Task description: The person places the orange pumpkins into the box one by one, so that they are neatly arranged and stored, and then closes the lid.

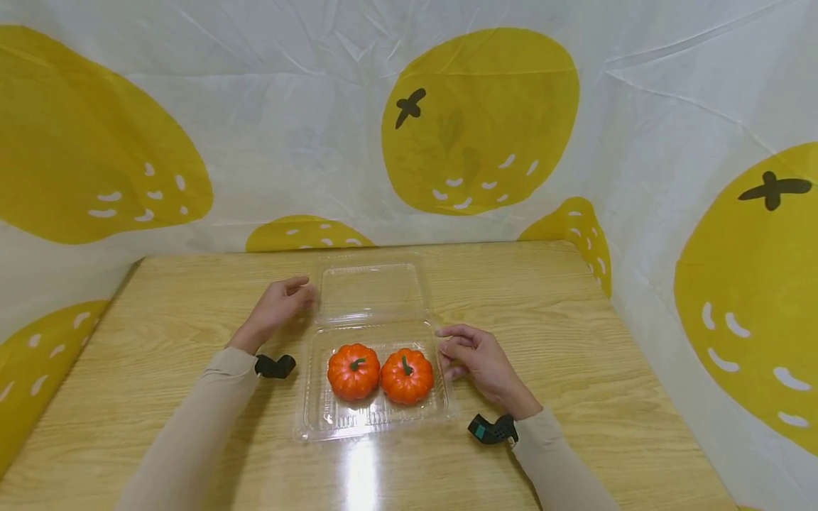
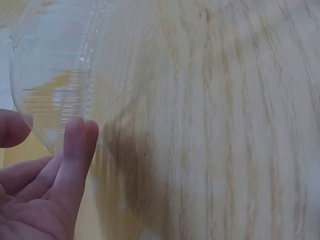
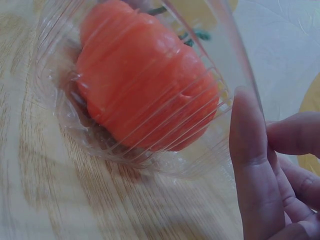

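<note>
A clear plastic clamshell container (image 1: 316, 404) lies unfolded on the table, its lid (image 1: 373, 292) laid back away from me. Two small orange pumpkins with green stems, a left one (image 1: 348, 380) and a right one (image 1: 409, 387), sit side by side in the base. My left hand (image 1: 276, 306) pinches the lid's left edge; in the left wrist view, fingers (image 2: 75, 150) show on both sides of the clear plastic. At the base's right side, my right hand (image 1: 482, 362) pinches the rim between thumb and fingers, close beside the right pumpkin.
The wood-grain table (image 1: 562, 319) runs back to a pale cloth (image 1: 287, 142) printed with big yellow fruit. That cloth also hangs along both sides. Each wrist carries a small black device, such as the right wrist's device (image 1: 492, 429).
</note>
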